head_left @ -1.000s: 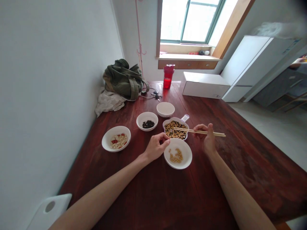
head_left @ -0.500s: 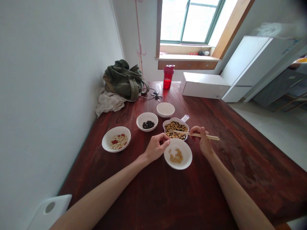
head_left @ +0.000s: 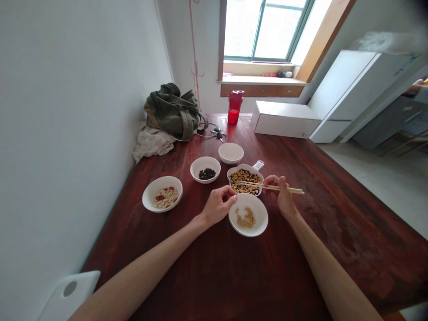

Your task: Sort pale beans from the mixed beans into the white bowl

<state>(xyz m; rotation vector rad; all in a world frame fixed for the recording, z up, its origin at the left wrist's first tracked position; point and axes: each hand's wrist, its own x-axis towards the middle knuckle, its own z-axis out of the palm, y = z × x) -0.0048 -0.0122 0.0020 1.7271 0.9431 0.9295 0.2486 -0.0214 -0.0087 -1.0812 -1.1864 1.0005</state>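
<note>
My right hand grips a pair of wooden chopsticks, whose tips reach into a handled bowl of mixed yellow and black beans. Whether the tips hold a bean is too small to tell. The thumb and fingers of my left hand are closed at the upper left rim of a white bowl, with yellow beans at its bottom. This bowl stands just in front of the handled one.
Behind are a white bowl with black beans and an empty white bowl. Another at left holds pale and red pieces. Farther back are a green bag, keys, a red shaker bottle and a white box.
My right hand and the chopsticks have shifted very slightly left, with the tips still among the mixed beans. My left hand and the bowls have stayed in place.
</note>
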